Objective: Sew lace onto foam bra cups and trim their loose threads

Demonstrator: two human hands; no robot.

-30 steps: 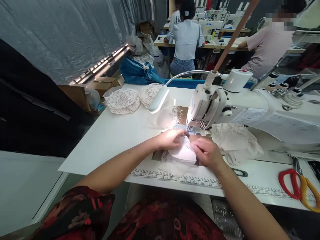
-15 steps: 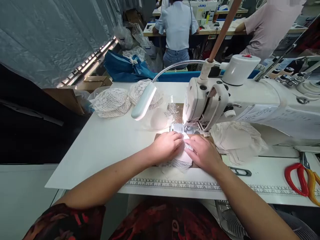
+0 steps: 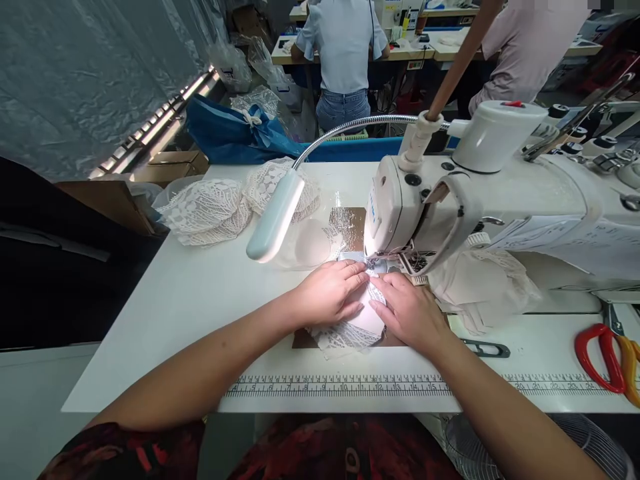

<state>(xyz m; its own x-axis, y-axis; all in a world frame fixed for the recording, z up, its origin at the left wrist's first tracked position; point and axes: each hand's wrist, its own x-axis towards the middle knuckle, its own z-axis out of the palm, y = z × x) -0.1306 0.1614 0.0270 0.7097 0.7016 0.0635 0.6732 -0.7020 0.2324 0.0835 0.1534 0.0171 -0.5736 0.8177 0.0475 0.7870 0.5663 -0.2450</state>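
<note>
A white lace fabric piece (image 3: 369, 319) with a smooth pale panel lies under the sewing machine's needle area (image 3: 369, 261), lit by the lamp. My left hand (image 3: 333, 291) rests on its left side, fingers stretched toward the needle and thumb spread apart. On the right edge lies my right hand (image 3: 406, 303), with index finger and thumb extended over the lace and the other fingers partly hidden. Both hands press the fabric down from above. Beneath it shows a brown plate (image 3: 305, 339). The white sewing machine (image 3: 400, 200) stands just beyond my hands.
White lace pieces (image 3: 205, 210) lie at left, near the lamp head (image 3: 275, 217) and a round pale pad (image 3: 313, 243). More white fabric (image 3: 487, 287) lies under the machine arm. Scissors (image 3: 607, 353), a dark slotted tool (image 3: 485, 348) and a ruler strip (image 3: 345, 386) are nearer. Two people sit beyond.
The view has shifted a little. My left thumb has spread away from its fingers, and more of the lace and brown plate shows below my left hand.
</note>
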